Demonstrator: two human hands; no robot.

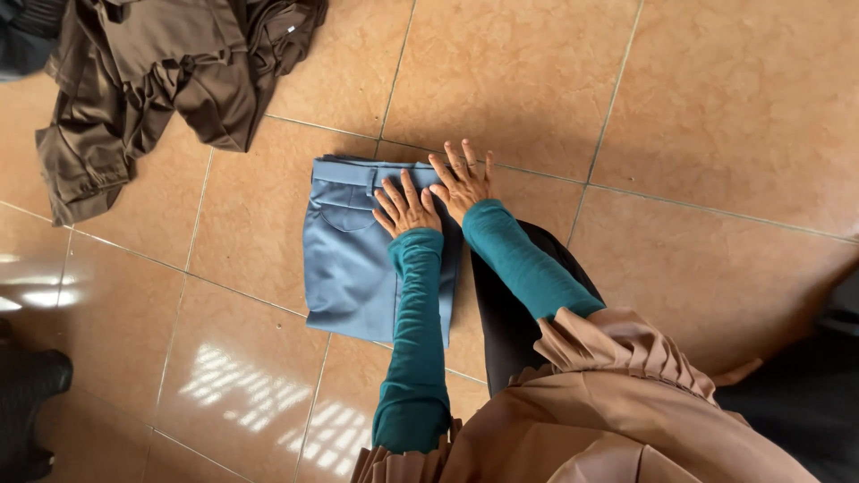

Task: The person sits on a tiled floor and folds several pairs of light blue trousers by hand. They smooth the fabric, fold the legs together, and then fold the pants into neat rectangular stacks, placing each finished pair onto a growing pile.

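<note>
Both hands, left hand (405,207) and right hand (463,182), press flat on folded blue trousers (349,255) beside brown garments (152,80).

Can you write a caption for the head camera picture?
Both hands, left and right, press flat on folded blue trousers on tiled floor.

Glossy orange floor tiles (716,107); window glare

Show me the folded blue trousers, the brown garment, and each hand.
folded blue trousers (344,268): head view, bare front panel.
brown garment (152,72): head view, crumpled middle.
left hand (405,207): head view, back.
right hand (463,182): head view, back.
</note>
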